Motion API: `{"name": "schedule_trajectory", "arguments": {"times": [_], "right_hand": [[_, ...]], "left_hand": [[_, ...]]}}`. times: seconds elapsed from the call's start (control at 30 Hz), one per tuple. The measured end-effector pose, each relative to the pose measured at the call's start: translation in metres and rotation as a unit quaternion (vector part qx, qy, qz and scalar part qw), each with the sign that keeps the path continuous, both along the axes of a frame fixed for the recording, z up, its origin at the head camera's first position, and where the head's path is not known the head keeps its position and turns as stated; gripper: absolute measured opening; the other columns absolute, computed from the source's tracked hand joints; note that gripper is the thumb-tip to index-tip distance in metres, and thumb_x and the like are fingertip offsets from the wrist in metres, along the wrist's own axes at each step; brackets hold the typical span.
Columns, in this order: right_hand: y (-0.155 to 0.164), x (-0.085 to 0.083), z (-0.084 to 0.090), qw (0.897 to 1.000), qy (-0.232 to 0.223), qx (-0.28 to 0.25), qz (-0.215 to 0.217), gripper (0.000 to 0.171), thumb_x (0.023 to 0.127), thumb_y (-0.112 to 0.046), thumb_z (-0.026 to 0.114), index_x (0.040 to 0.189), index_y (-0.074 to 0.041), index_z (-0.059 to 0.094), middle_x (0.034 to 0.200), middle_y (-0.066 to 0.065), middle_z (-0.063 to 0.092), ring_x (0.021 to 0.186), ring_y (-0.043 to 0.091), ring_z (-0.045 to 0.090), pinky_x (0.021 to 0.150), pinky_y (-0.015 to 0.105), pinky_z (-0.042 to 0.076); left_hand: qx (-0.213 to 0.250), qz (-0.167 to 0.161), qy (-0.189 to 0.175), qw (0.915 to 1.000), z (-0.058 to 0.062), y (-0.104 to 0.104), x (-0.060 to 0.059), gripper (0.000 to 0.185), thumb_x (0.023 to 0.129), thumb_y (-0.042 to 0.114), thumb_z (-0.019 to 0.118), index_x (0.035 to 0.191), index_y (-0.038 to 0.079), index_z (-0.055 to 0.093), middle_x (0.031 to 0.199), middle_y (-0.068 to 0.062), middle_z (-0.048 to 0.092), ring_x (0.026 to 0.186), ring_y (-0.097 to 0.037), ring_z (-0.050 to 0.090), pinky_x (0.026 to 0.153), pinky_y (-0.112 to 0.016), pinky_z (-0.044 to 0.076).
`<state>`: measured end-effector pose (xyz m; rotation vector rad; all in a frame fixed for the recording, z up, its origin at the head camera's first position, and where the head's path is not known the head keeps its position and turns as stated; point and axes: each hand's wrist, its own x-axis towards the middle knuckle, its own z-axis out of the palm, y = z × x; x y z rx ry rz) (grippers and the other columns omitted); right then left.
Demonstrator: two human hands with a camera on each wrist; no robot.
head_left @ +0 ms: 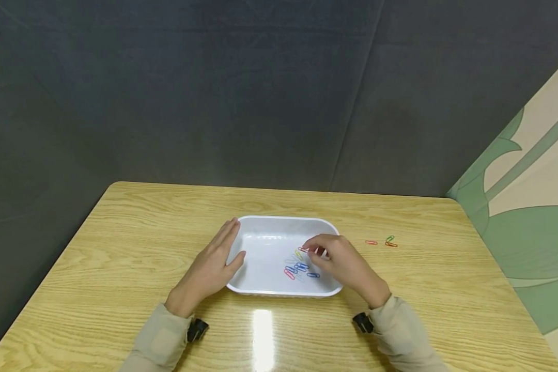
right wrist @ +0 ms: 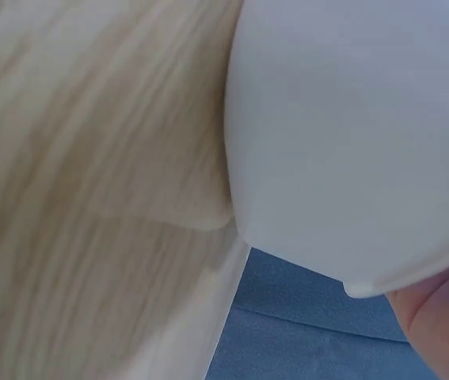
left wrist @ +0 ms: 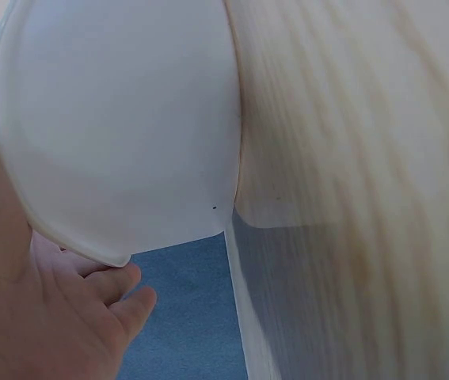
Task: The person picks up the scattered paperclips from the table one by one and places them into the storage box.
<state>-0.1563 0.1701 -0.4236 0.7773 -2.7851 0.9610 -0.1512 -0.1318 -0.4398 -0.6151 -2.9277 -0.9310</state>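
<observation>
A white tray (head_left: 279,225) sits near the middle of the wooden table (head_left: 121,248), and the person's left hand (head_left: 211,266) lies flat against its left wall with the fingers straight and the thumb at the near corner. The right hand (head_left: 341,261) hovers over the tray's right half, its fingertips pinching a red paper clip (head_left: 303,250) just above a small heap of blue, red and yellow paper clips (head_left: 299,268) on the tray floor. Three more loose clips (head_left: 382,242), pink, green and orange, lie on the table well to the right of the tray.
</observation>
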Motion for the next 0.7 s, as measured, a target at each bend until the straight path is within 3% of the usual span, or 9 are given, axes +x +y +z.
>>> {"name": "schedule_trajectory", "arguments": {"times": [0.23,0.7], "right_hand": [[-0.006,0.001,-0.002,0.999,-0.015,0.035,-0.007,0.009,0.088,-0.01,0.073,0.096,-0.012,0.076,0.084,-0.006,0.071,0.073,0.002,0.059,0.065,0.02,0.052],[-0.015,-0.001,-0.007,0.996,0.011,0.083,0.015,0.004,0.087,-0.013,0.076,0.09,-0.016,0.077,0.079,-0.009,0.071,0.07,0.0,0.059,0.059,0.015,0.046]], "left_hand": [[-0.005,-0.002,0.003,1.0,-0.001,0.0,0.0,0.068,0.103,0.032,0.049,0.157,0.002,0.022,0.166,-0.013,0.019,0.154,-0.031,0.018,0.123,-0.049,0.024],[-0.009,-0.003,0.006,0.9999,0.0,0.001,-0.001,0.068,0.103,0.032,0.049,0.157,0.001,0.022,0.166,-0.014,0.019,0.154,-0.032,0.019,0.123,-0.049,0.024]]}}
